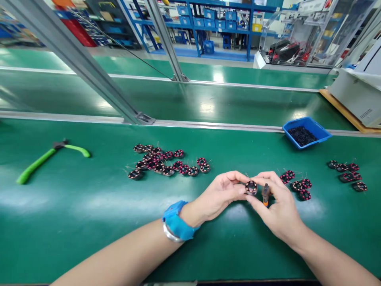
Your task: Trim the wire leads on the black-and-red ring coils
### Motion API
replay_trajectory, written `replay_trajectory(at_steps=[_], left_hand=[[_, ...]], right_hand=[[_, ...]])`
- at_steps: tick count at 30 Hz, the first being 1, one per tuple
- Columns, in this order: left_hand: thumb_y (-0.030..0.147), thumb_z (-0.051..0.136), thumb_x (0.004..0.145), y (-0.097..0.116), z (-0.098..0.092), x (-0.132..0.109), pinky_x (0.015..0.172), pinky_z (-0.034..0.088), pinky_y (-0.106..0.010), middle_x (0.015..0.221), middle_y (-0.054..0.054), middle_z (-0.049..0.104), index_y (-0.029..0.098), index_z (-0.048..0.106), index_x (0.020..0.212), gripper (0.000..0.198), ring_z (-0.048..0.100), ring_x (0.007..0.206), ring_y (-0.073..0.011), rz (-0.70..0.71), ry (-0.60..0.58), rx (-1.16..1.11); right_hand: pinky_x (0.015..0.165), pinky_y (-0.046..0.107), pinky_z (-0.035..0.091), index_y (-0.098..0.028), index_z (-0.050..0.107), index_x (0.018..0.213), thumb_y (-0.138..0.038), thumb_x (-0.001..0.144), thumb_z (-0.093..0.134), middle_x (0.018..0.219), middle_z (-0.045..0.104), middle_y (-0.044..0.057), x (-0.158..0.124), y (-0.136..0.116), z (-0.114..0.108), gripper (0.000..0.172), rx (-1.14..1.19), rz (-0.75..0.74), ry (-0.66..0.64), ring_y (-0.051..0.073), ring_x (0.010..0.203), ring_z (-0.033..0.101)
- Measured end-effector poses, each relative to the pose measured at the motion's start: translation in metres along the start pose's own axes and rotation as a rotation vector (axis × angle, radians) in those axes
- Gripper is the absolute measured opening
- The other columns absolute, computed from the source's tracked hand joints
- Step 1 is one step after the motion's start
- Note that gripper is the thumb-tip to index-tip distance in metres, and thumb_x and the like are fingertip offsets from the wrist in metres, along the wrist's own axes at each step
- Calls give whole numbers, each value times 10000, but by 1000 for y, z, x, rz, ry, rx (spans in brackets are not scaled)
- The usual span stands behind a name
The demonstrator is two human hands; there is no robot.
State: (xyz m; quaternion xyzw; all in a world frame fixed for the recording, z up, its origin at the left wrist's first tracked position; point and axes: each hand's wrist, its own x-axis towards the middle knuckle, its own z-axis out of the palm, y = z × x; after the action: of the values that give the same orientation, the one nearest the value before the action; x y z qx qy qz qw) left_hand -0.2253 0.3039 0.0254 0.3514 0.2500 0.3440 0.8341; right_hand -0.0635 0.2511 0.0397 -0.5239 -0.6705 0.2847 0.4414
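A small ring-shaped motor stator (251,188), with copper windings and a fine wire end sticking up, is pinched between both hands above the table. My left hand (222,194) closes on its left side with thumb and fingers. On its right side, the thumb and index finger of my right hand (276,202) press against it. Small dark-jawed pliers (266,194) with an orange grip show in the gap of my right hand; the palm hides the rest, so I cannot tell how they are held. Several more stators (159,162) lie grouped to the left.
Other stators (299,185) lie right of my hands, and another cluster (347,174) sits farther right. Behind them stands a blue bin (323,137) of small black pieces. Green-handled pliers (38,165) lie open at far left. A metal post (101,83) rises at the table's back edge.
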Motion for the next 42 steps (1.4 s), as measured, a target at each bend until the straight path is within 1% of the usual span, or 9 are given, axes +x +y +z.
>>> replay_trajectory(at_steps=[10,15,19,22,28,31,34,36,42], left_hand=[[196,726,736,-4,13,-8,659,453,-227,711,-13,561,135,638,639,144,539,695,-106,428,273,409],[215,667,760,4,6,-9,593,430,-214,677,12,537,149,548,604,207,521,610,-91,497,435,237],[296,736,702,-1,8,-7,600,458,-238,753,-12,575,150,604,750,202,557,667,-126,420,359,343],[230,746,705,-3,14,-6,635,453,-238,759,-23,574,141,655,766,141,550,700,-124,442,275,522],[219,697,768,14,3,-4,619,435,-213,678,2,541,151,606,618,188,502,651,-94,666,489,439],[275,722,740,13,0,-7,617,488,-232,845,-39,599,146,630,792,166,566,706,-117,492,367,382],[213,787,643,-1,9,-11,705,539,-282,1083,-116,608,140,570,1076,491,622,870,-182,281,186,397],[167,787,630,-12,18,-12,740,546,-289,1047,-111,631,137,531,1113,547,637,875,-182,242,207,377],[130,737,664,-20,28,-3,770,556,-262,918,-63,688,131,603,926,294,665,822,-147,304,321,174]], right_hand=[[653,300,473,-223,561,1086,-117,817,598,989,566,68,-8,6,1,291,-165,-109,-56,187,824,582],[591,256,468,-218,572,1053,-108,809,608,997,552,51,-6,2,0,270,-78,-46,-30,123,675,551],[572,247,464,-214,574,1038,-127,823,607,983,545,45,-5,1,2,235,-64,-38,-16,105,618,514],[575,247,464,-210,578,1012,-136,832,602,950,545,44,-6,-1,4,196,-59,-53,-46,117,646,524],[575,239,454,-206,585,1005,-116,800,629,959,549,41,-7,-5,5,229,-21,-15,-55,116,661,516],[579,243,450,-203,578,1005,-129,795,640,950,534,37,-4,-6,4,231,-7,-1,9,115,655,502],[587,249,448,-208,572,1009,-155,808,630,928,514,28,0,-4,4,216,-4,7,64,114,645,485],[595,253,448,-213,577,995,-141,805,613,923,515,27,2,-3,5,207,-16,7,80,122,663,491],[573,252,433,-199,600,942,-89,757,585,918,528,38,4,-3,15,215,-72,13,85,142,722,500]])
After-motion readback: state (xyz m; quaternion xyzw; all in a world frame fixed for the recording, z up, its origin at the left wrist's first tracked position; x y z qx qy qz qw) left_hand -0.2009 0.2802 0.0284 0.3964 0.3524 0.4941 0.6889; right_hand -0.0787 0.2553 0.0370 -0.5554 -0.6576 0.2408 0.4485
